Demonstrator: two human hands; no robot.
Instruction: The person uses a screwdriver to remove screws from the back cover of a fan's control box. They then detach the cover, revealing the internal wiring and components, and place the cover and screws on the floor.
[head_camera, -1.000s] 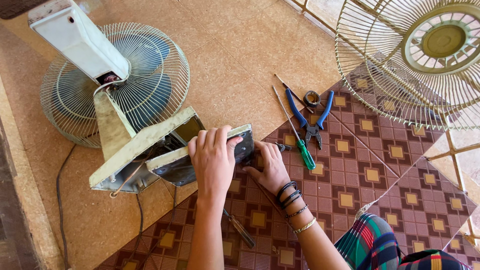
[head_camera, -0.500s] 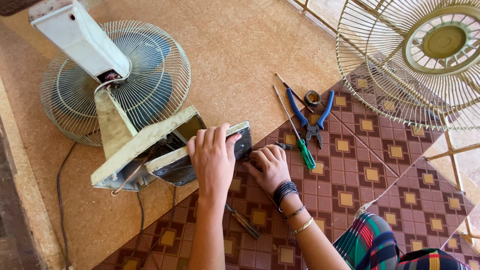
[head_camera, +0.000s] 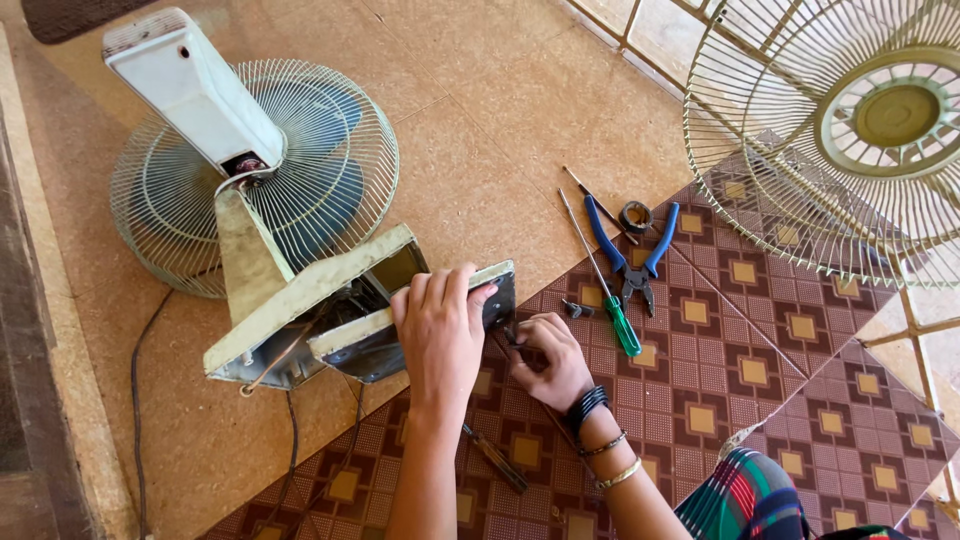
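An old pale-green fan lies on the floor, its wire guard (head_camera: 300, 190) flat and its white motor housing (head_camera: 190, 85) sticking up. Its base (head_camera: 300, 320) is tipped on its side, with the open underside facing me. My left hand (head_camera: 440, 335) is palm down over the base's bottom plate (head_camera: 500, 290), fingers curled over the top edge. My right hand (head_camera: 548, 362), with bracelets on the wrist, is at the plate's lower right corner. Its fingertips pinch something small and dark that I cannot make out.
A green-handled screwdriver (head_camera: 610, 300), blue-handled pliers (head_camera: 640, 250) and a roll of black tape (head_camera: 636, 215) lie to the right on patterned tiles. Another tool (head_camera: 497, 462) lies under my left forearm. A loose fan guard (head_camera: 850, 130) stands top right. A power cord (head_camera: 135, 400) trails left.
My right hand has drawn slightly toward me at the plate's corner. My left hand stays on the plate. The fan has not moved.
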